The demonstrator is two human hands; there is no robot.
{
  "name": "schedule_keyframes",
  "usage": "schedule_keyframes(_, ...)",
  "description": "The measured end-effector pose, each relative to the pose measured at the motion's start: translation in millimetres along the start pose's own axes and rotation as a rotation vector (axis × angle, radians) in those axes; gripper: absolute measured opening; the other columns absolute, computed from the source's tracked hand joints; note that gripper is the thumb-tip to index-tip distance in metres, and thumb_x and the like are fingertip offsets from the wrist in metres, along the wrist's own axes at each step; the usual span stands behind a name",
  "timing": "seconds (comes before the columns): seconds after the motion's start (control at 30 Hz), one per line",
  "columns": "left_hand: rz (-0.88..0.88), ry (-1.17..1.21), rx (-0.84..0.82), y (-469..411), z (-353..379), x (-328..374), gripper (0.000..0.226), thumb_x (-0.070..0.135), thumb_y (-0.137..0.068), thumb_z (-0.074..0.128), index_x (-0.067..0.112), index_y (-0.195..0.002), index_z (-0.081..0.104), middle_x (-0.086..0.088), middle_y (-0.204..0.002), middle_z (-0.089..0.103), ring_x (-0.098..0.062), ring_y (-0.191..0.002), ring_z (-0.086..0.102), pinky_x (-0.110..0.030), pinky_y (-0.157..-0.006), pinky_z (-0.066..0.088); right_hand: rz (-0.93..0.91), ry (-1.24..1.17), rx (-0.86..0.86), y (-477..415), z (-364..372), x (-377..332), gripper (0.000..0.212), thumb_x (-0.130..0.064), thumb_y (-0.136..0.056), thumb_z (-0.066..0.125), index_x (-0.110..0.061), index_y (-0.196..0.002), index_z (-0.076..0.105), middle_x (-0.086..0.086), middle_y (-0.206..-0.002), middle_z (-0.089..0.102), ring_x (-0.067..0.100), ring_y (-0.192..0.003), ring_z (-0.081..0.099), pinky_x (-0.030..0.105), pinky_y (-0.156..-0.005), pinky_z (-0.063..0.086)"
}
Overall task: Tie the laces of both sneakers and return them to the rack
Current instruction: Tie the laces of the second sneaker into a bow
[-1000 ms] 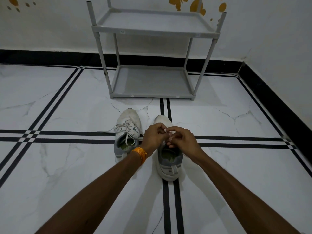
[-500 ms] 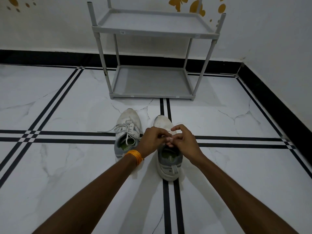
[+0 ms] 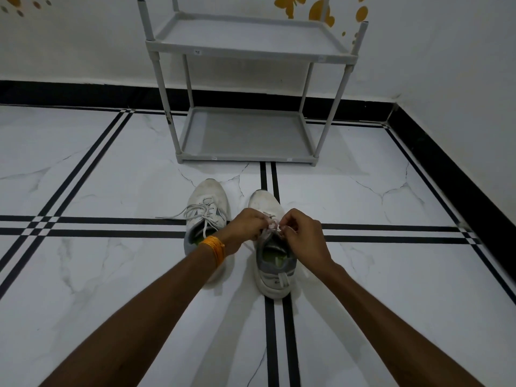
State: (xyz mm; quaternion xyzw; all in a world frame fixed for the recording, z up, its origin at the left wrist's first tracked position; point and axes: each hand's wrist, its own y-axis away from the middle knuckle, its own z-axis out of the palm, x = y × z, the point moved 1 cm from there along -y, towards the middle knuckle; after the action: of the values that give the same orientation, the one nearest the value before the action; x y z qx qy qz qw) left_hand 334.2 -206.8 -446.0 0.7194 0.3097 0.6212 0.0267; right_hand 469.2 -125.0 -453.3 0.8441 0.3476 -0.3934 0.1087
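Note:
Two white and grey sneakers stand side by side on the floor, toes pointing at the rack. The left sneaker (image 3: 206, 208) has loose laces trailing to the left. Over the right sneaker (image 3: 275, 272), my left hand (image 3: 245, 226) and my right hand (image 3: 303, 236) both pinch its white laces (image 3: 273, 226) above the tongue. An orange band sits on my left wrist. The grey two-shelf rack (image 3: 245, 157) stands beyond the shoes against the wall, with nothing on either shelf.
The floor is white marble with black double stripes crossing under the shoes. A black skirting runs along the back wall and the right wall, which meet in a corner at the far right.
My hands have shifted slightly apart while working the right sneaker's laces. The left sneaker and the rack have not moved.

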Motion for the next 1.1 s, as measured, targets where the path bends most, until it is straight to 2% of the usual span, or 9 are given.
schedule_keyframes(0.17,-0.222,0.170,0.061,0,-2,8,0.014,0.006,-0.090,0.058,0.006,-0.076,0.060,-0.005,-0.059,0.045,-0.011,-0.052,0.040,-0.021,-0.051,0.035,-0.159,0.128,0.041,0,-4,-6,0.029,-0.026,-0.082,0.072,-0.021,-0.109,0.062,-0.003,-0.115,0.058,0.011,-0.105,0.050,0.024,-0.087,0.047)
schedule_keyframes(0.33,-0.209,0.167,0.060,0,-2,11,0.020,0.006,-0.090,0.058,0.006,-0.071,0.060,-0.006,-0.060,0.048,-0.010,-0.052,0.042,-0.018,-0.049,0.038,-0.410,0.438,-0.081,-4,-2,-22,0.019,-0.024,-0.089,0.065,-0.011,-0.102,0.066,0.008,-0.101,0.065,0.024,-0.093,0.058,0.026,-0.074,0.040)
schedule_keyframes(0.4,-0.196,0.176,0.065,1,-3,12,0.016,0.004,-0.090,0.058,0.003,-0.075,0.063,-0.006,-0.061,0.049,-0.010,-0.053,0.043,-0.018,-0.049,0.039,-0.397,0.520,-0.128,-9,-4,-25,0.019,-0.024,-0.092,0.062,-0.008,-0.102,0.064,0.010,-0.102,0.066,0.024,-0.092,0.059,0.026,-0.075,0.038)
schedule_keyframes(0.5,-0.166,0.197,0.051,3,-7,11,0.016,0.007,-0.089,0.063,-0.005,-0.098,0.070,-0.004,-0.062,0.052,-0.009,-0.055,0.045,-0.017,-0.050,0.042,-0.348,0.540,-0.120,-15,-12,-26,0.016,-0.024,-0.095,0.057,-0.009,-0.098,0.062,0.010,-0.099,0.066,0.023,-0.087,0.057,0.030,-0.076,0.043)
schedule_keyframes(0.63,-0.084,0.191,0.160,4,-22,2,0.018,-0.001,-0.089,0.058,0.001,-0.101,0.072,-0.008,-0.071,0.063,-0.009,-0.057,0.053,-0.018,-0.052,0.047,-0.249,0.466,-0.155,-14,-28,-14,0.022,-0.027,-0.098,0.052,-0.009,-0.088,0.056,0.008,-0.090,0.062,0.023,-0.080,0.052,0.029,-0.069,0.033)
schedule_keyframes(0.73,0.082,-0.025,0.288,8,-36,-13,0.013,0.001,-0.085,0.065,0.003,-0.096,0.072,-0.011,-0.075,0.069,-0.012,-0.061,0.064,-0.017,-0.049,0.053,-0.236,0.525,-0.167,-6,-33,11,0.019,-0.023,-0.097,0.053,-0.006,-0.088,0.057,0.010,-0.090,0.064,0.028,-0.082,0.058,0.031,-0.068,0.035)
schedule_keyframes(0.87,0.308,-0.480,0.400,6,-31,-31,0.009,0.010,-0.080,0.072,0.008,-0.087,0.077,-0.009,-0.076,0.075,-0.015,-0.067,0.069,-0.028,-0.069,0.058,-0.105,0.469,-0.139,9,-21,37,0.020,-0.022,-0.094,0.058,-0.012,-0.078,0.052,0.005,-0.074,0.058,0.024,-0.069,0.053,0.030,-0.062,0.034)
schedule_keyframes(1.03,0.421,-0.690,0.410,7,-29,-35,0.005,0.013,-0.081,0.073,0.009,-0.083,0.075,-0.006,-0.078,0.075,-0.019,-0.073,0.068,-0.029,-0.071,0.053,0.120,0.174,-0.069,3,-15,36,0.023,-0.020,-0.089,0.066,-0.010,-0.070,0.057,-0.005,-0.057,0.054,0.007,-0.055,0.049,0.024,-0.053,0.035)
schedule_keyframes(1.1,0.387,-0.777,0.423,8,-34,-38,0.005,0.006,-0.079,0.068,0.009,-0.078,0.071,-0.007,-0.076,0.073,-0.024,-0.076,0.067,-0.029,-0.068,0.049,0.153,0.194,-0.067,1,-18,37,0.021,-0.019,-0.091,0.062,-0.008,-0.074,0.055,-0.001,-0.062,0.055,0.013,-0.058,0.051,0.026,-0.053,0.036)
